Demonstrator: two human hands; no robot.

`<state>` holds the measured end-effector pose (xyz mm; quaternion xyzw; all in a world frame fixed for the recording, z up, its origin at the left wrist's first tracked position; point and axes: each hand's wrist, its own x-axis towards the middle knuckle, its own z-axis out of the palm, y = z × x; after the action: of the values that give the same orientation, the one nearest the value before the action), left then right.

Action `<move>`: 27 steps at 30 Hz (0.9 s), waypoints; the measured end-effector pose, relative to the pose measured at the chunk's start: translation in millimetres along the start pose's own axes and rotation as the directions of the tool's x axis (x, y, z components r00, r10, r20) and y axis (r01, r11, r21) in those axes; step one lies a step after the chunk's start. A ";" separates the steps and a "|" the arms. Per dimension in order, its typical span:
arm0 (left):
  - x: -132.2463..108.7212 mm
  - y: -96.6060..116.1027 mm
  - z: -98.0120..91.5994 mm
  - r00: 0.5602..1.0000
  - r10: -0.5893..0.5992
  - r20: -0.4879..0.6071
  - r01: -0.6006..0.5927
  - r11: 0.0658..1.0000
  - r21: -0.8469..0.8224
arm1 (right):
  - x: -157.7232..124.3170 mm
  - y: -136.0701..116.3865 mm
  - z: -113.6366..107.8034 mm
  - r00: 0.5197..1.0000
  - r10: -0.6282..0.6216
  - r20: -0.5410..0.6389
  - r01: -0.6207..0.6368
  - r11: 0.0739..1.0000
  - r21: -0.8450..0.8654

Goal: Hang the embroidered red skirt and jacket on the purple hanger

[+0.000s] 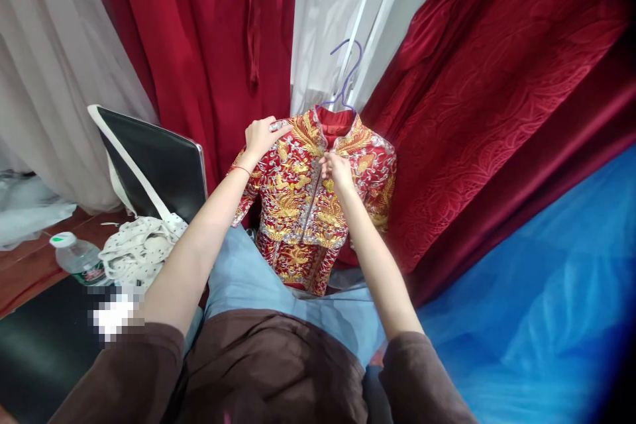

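Observation:
A red jacket [293,195] with gold and silver embroidery and a stand-up collar stands upright before my knees. It is on a purple wire hanger [356,66], whose hook rises above the collar. My left hand [262,140] grips the jacket's shoulder on the left, fingers stretched over the top edge. At the front opening, just under the collar, the curled fingers of my right hand [336,168] pinch the edge; exactly what lies between the fingertips is hidden. A dark line runs down the jacket's front below that hand.
Red drapes [203,26] and a patterned red cloth [477,126] hang behind. Blue fabric [556,298] spreads at right. On the left are a black chair back [154,156], a dotted white cloth bag [136,248] and a clear bottle [77,256] with a white cap.

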<state>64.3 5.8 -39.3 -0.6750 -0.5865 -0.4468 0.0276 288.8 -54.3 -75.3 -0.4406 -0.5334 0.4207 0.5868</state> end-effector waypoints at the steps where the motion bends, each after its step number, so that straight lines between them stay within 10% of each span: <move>1: -0.6 0.1 -0.3 1.000 -0.001 0.002 0.001 1.000 -0.002 | -4.1 4.7 1.9 1.000 -0.010 -0.011 0.011 1.000 0.021; 10: 0.1 -1.5 -0.5 1.000 -0.010 0.026 0.011 0.999 -0.033 | -4.0 41.2 12.1 0.997 -0.012 -0.078 0.023 0.990 0.141; 20: -5.0 4.2 -4.7 1.000 -0.015 0.028 0.017 0.998 -0.056 | -60.7 137.9 7.5 0.963 0.222 -0.152 -0.210 0.973 0.091; 27: -108.9 9.2 28.5 0.950 0.071 -0.305 -0.109 0.988 -0.110 | -124.3 205.2 13.0 0.901 0.379 -0.211 -0.371 0.925 0.077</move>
<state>97.6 -64.6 -121.0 -0.6258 -0.5149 -0.5782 0.0940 261.4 -120.2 -304.7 -0.5690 -0.3623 0.4829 0.5584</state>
